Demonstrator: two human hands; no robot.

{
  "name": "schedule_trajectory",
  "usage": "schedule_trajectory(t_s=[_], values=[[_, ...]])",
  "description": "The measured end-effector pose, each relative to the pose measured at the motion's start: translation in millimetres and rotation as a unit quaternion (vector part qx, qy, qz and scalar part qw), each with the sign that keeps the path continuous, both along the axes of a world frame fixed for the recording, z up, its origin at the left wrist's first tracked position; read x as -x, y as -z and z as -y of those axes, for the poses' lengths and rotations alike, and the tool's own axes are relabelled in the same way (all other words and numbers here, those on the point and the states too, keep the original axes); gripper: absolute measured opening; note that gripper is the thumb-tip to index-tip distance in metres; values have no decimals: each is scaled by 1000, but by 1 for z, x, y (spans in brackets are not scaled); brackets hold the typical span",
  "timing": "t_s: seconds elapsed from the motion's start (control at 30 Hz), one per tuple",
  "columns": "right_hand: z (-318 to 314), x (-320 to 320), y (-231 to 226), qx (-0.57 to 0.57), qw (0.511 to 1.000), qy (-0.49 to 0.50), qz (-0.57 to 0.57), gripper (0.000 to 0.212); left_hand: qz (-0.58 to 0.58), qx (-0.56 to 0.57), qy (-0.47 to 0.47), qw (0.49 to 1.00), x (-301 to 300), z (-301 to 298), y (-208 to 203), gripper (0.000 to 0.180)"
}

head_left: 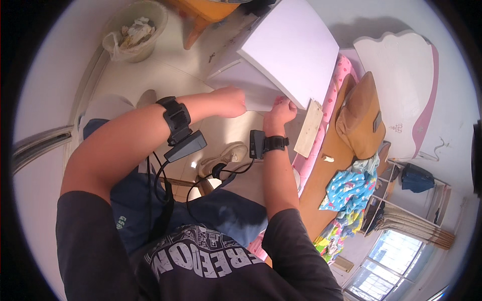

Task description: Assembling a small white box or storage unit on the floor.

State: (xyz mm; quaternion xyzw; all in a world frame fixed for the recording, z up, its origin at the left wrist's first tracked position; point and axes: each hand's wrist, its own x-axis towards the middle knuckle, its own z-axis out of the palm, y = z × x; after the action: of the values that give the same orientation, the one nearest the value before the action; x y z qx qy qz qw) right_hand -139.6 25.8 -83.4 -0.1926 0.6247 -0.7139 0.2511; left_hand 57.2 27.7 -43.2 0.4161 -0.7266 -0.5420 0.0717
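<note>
A white bedside cabinet (pixel 286 47) is held at its near lower edge by both hands. The left hand (pixel 228 102) is pressed against the cabinet's lower front face, its fingers curled together and tucked toward the underside; whether they grip an edge or only push cannot be told. The right hand (pixel 280 111) is closed into a loose fist at the lower corner of the cabinet, fingertips hidden against the panel, so what is pinched there, if anything, is not visible.

As a judgement, the work on the cabinet is in mid-course: the piece looks tilted or stood off its normal footing, with the hands at its bottom edge, and no fixing or tool can be seen. What is finished and what remains cannot be read beyond that.

Just beyond the right fingers, a short pale wooden board (pixel 309 129) leans against the pink bed edge (pixel 329 98), nearly touching the cabinet's corner; room on that side is tight. Farther out from the right hand lie an orange-brown pillow (pixel 359 118) and a patterned blue cloth (pixel 346 188). Below the fingers, a beige shoe (pixel 223 156) rests on the tiled floor (pixel 165 75). Beyond the left fingers the floor runs open toward a lined wastebasket (pixel 134 32), well apart.
</note>
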Motion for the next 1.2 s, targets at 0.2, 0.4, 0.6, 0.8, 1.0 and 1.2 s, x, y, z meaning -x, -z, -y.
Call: schedule_trajectory(t_s=[0.2,0.4,0.6,0.8,1.0,1.2], values=[[14,-28,24,4,999,-40,6,10,15,27,25,999,-11,-3,-12,21],[30,-76,26,-52,979,-165,104,7,24,47,23,998,-25,-1,-14,22],[18,-42,26,-63,985,-116,108,5,34,85,9,996,-25,3,-10,21],[11,-41,0,9,988,-118,95,3,42,98,26,994,-18,0,-12,22],[15,-94,-11,35,968,-226,106,7,139,197,122,963,-27,-11,-13,26],[14,-133,-39,-33,935,-302,185,8,177,183,146,956,-49,-9,-7,27]])
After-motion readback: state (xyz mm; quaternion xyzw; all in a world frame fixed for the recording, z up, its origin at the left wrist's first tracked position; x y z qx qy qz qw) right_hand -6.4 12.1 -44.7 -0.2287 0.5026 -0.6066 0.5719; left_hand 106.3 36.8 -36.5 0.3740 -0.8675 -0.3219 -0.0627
